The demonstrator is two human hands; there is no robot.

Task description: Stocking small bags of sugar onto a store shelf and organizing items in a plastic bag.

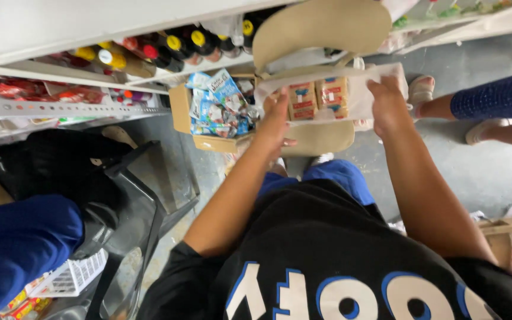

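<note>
Both hands, left hand (pixel 275 121) and right hand (pixel 388 106), have fingers clamped on a clear bag of tan-and-red packets (pixel 318 98), held over the open cardboard box (pixel 318 139) beside the shelf's (pixel 78 74) front edge.

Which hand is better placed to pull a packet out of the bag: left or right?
Probably the left. The left hand is at the open end of the clear plastic bag, beside the tan packets. The right hand grips the bag's far side, holding it up.
</note>
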